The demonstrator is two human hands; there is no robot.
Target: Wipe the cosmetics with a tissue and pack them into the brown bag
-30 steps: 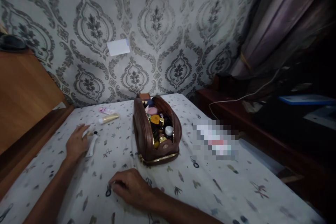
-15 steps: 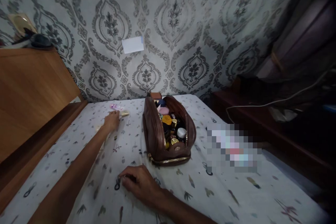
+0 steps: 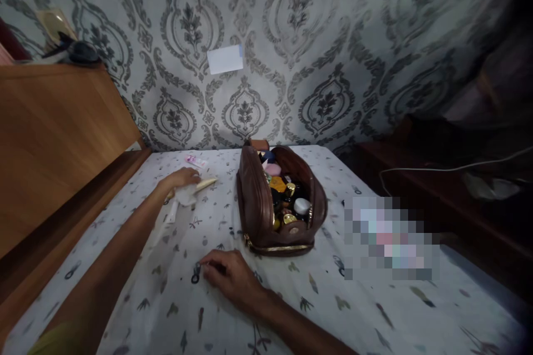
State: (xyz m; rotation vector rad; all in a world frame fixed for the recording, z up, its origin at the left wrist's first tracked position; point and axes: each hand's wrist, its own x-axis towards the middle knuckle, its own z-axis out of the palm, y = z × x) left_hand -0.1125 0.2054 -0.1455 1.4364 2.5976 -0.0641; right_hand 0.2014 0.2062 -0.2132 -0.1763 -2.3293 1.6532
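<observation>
My left hand (image 3: 183, 177) reaches far out over the bed at the left, slightly blurred, with its fingers stretched out. Beside its fingertips lies a cream-coloured tube (image 3: 206, 184); whether they touch, I cannot tell. Close under the palm are a whitish, see-through crumpled piece (image 3: 185, 196) and a slim white item (image 3: 172, 212). A pink-and-white tube (image 3: 195, 161) lies just beyond. My right hand (image 3: 233, 280) rests on the sheet, thumb and forefinger curled close together; anything between them is too small to make out. Ahead of it stands an unzipped brown toiletry bag (image 3: 260, 205), full of bottles and jars.
Beneath everything is a patterned white bedsheet (image 3: 300, 283). A wooden board (image 3: 62, 138) borders the left, and papered wall (image 3: 283, 83) rises behind. Right of the bag lies a blurred-out item (image 3: 389, 238). A white cable (image 3: 449, 168) crosses the dark furniture at right.
My left hand has opened out from its curl, baring more of the cream tube and the crumpled piece. The whole view has shifted; my right hand and the bag stay put on the bed.
</observation>
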